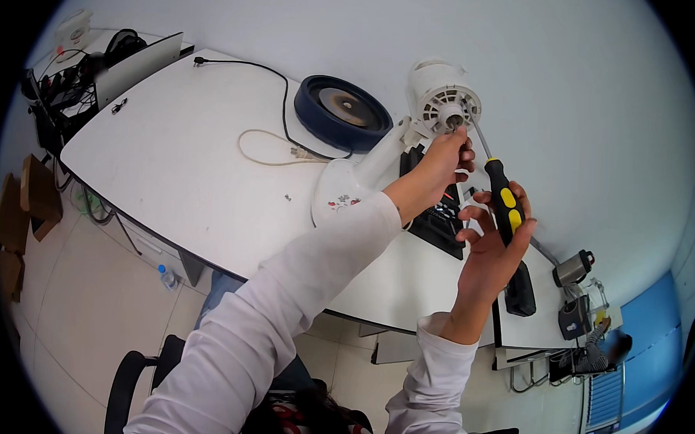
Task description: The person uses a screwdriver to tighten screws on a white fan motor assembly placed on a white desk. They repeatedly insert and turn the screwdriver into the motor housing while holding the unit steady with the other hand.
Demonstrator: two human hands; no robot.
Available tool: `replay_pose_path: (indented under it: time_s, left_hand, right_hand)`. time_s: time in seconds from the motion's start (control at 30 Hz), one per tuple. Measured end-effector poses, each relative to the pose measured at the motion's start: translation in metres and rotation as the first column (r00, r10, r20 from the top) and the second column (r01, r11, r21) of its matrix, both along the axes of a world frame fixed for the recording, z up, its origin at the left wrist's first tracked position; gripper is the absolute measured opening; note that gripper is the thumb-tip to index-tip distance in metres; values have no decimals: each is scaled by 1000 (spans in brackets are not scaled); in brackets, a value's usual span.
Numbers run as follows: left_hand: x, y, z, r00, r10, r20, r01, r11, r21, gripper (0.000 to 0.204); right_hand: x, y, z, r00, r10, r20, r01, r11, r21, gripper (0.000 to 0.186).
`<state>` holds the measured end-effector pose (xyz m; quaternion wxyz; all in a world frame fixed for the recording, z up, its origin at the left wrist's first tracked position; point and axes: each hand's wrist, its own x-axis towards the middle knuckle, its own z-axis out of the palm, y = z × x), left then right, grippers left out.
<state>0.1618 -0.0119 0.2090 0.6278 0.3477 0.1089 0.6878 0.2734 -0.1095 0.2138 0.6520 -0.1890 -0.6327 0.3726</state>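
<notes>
A white desk fan stands on the table with no blades or guard on its motor housing (438, 85), whose slotted front faces me. Its neck runs down to a white base (341, 193) with a small red and dark print. My left hand (445, 158) is at the front hub, thumb and fingers pinched together against it; what lies between them is hidden. A screwdriver (504, 194) with a black and yellow handle is in my right hand (492, 243). Its shaft points up and away, with the tip at the right edge of the motor's face.
Behind the base, an open black tool case (442, 225) lies partly covered by my arm. A dark blue round piece with a tan disc (344, 108) and cords (280, 78) lie to the left. Small metal bits (288, 197) sit near the base. Another person (599, 354) sits far right.
</notes>
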Motion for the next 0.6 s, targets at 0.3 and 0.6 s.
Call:
replay_pose_path:
  time_s: [0.3,0.6]
  left_hand:
    - [-7,0,-2,1000,2,29,0,998,-66,30]
    - [-5,2,-3,999,-8,33,12,994,-107,29]
  right_hand:
    - [-13,-21,7,940,-255,228,241,967,87,30]
    - [3,-31,35,654,-540,530,299,828,475,28]
